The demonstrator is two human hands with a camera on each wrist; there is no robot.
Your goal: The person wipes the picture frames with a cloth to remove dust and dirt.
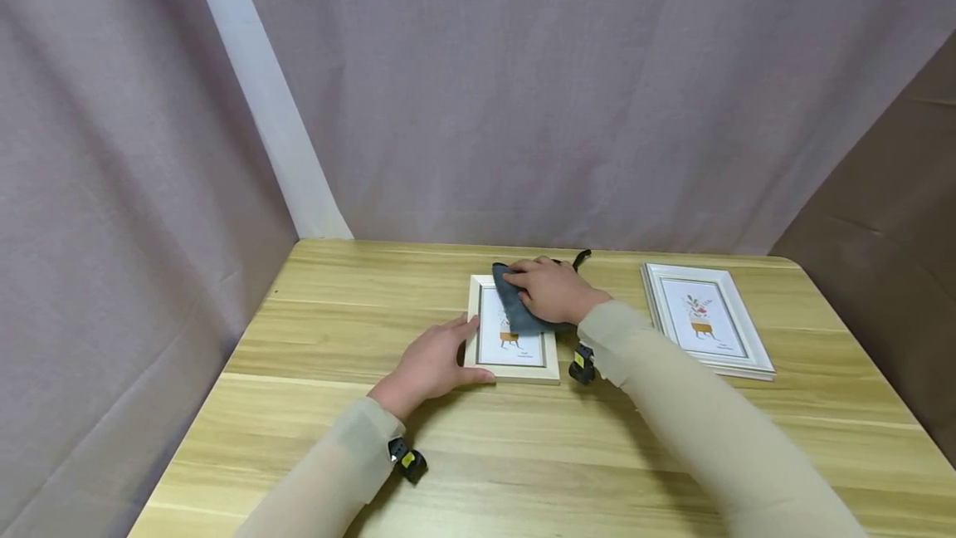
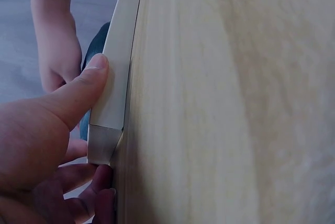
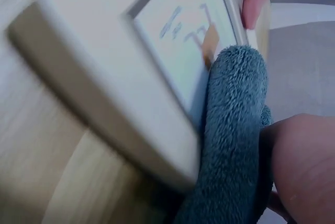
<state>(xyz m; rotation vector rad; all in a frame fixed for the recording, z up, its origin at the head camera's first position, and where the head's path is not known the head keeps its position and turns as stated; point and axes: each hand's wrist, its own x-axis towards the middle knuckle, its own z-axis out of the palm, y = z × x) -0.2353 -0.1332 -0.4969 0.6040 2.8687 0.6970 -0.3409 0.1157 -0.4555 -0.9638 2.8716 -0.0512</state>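
Observation:
A cream picture frame (image 1: pixel 514 372) lies flat on the table, its print of a plant in an orange pot partly covered by a dark blue-grey cloth (image 1: pixel 515 305). My left hand (image 1: pixel 436 359) holds the frame's near left corner. Its thumb (image 2: pixel 94 69) lies against the near side, and the other fingers bend round the left side. On top of the glass, my right hand (image 1: pixel 556 289) holds the cloth and presses it over the upper right part. Seen from the right wrist, the fluffy cloth (image 3: pixel 235 109) is folded thick under the hand; some fingertips are hidden.
To the right lies a stack of white picture frames (image 1: pixel 754 322), the top one showing a similar plant print. A black strap end (image 1: pixel 582 256) sticks out beyond the right hand. Behind the wood-grain table (image 1: pixel 358 297) hangs a grey-mauve curtain (image 1: pixel 523 106).

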